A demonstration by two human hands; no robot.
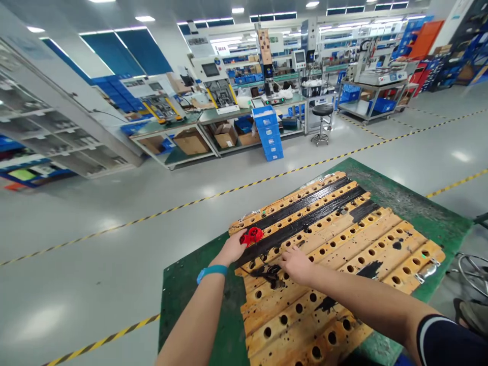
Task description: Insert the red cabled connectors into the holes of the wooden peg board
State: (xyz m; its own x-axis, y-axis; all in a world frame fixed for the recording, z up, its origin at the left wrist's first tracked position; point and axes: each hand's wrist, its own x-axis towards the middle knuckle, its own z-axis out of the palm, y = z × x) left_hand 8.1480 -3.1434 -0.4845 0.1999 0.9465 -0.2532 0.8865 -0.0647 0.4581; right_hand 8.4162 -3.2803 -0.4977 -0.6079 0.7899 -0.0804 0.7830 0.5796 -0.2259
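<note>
My left hand (232,249), with a blue band at the wrist, is closed on a red plastic part (255,234) with two round, cup-like ends. The part is at the left end of a black-coated strip (290,231) on a wooden board (328,259) with rows of round holes. Over the board's middle rows, my right hand (295,265) has its fingers curled downward. Its fingertips are partly hidden, so what they hold cannot be made out. Just left of them lies a tangle of black, cable-like pieces (271,274).
The board rests on a green-topped table (198,295), with shiny metal clips (427,270) at its edge. Beyond a yellow-black floor line stand blue stacked bins (268,133), workbenches with machines and a round stool (322,111). A metal stool base (473,269) is at the right.
</note>
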